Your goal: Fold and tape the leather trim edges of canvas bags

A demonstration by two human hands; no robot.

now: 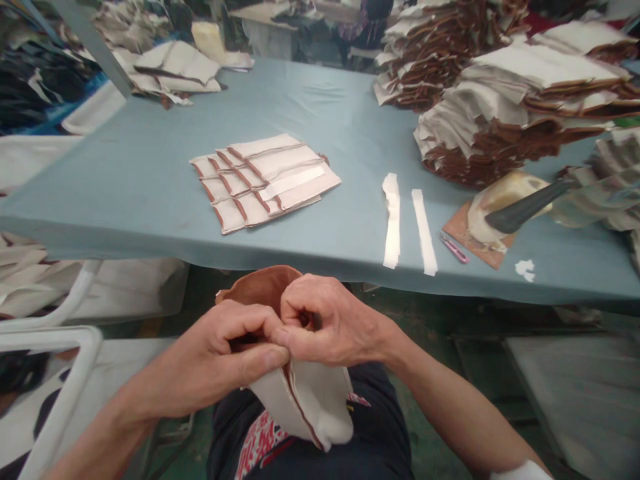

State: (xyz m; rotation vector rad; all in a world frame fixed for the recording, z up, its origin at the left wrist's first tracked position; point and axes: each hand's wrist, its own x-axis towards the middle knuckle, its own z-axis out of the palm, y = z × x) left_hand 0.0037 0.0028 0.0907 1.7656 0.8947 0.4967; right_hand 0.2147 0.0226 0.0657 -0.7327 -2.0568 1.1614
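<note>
Just short of the table [165, 173], over the lap, the brown-and-white piece [320, 403] hung from both hands. The left hand [215, 363] and the right hand [333, 327] met at its seam, thumbs and fingers pinching the edge, probably to keep the layers lined up while the lower part draped loose. Knuckles hid exactly what lay under the fingertips. Across the table, pale panels [265, 190] overlapped in rows, perhaps so each could be lifted singly. Two white strips [392, 223] were laid side by side, seemingly for easy reach, with pink snips [454, 249] just beside the right-hand one. Further right, a pale container [483, 210] on a brown sheet [459, 227], a dark handle [530, 205] slanting across it, and a bulky pile [480, 150] crowded the tabletop.
</note>
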